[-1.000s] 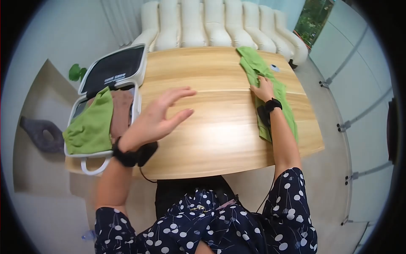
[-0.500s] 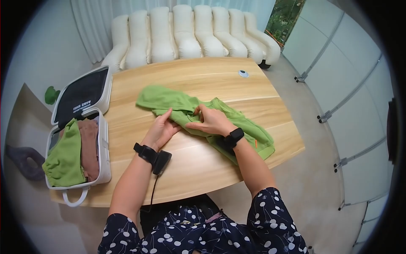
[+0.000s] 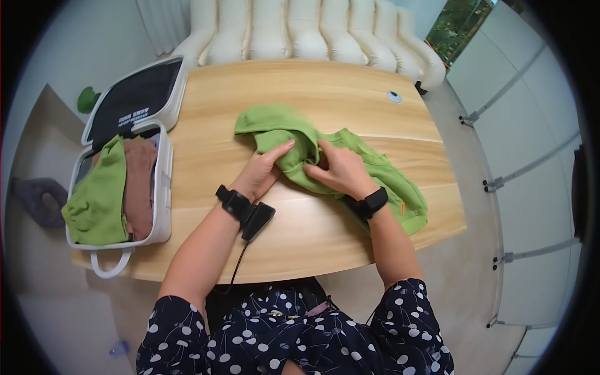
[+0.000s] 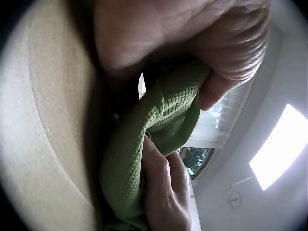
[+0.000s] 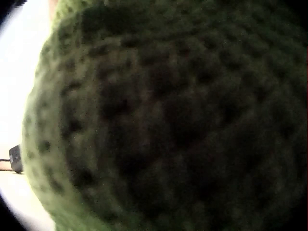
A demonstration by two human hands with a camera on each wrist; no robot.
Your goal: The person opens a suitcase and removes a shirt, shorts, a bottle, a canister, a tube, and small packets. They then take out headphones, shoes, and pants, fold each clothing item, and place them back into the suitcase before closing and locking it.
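A green sweatshirt [image 3: 394,187], folded lengthwise, lies slantwise over the middle of the wooden table [image 3: 219,106]. My left hand [image 3: 257,176] holds its near edge, thumb on top and the other fingers beneath the cloth. Just to the right, my right hand [image 3: 345,170] grips the fabric, with fingertips tucked into a fold. Seen from the left wrist, the textured green cloth [image 4: 126,159] is lifted and curves between both hands. Fabric [image 5: 154,115] fills most of the right wrist view and hides the right fingers there.
An open white suitcase [image 3: 164,200] at the table's left holds green clothing [image 3: 100,200] and brown clothing [image 3: 139,187]. A small round object [image 3: 394,97] lies at the far right. Beyond the table stands a cream sofa [image 3: 306,37]; white panels [image 3: 519,125] line the right side.
The sweatshirt has come from the table's right side to the middle, turned slantwise. My left hand has moved from the air near the suitcase onto the cloth; its far-left end now folds upward.
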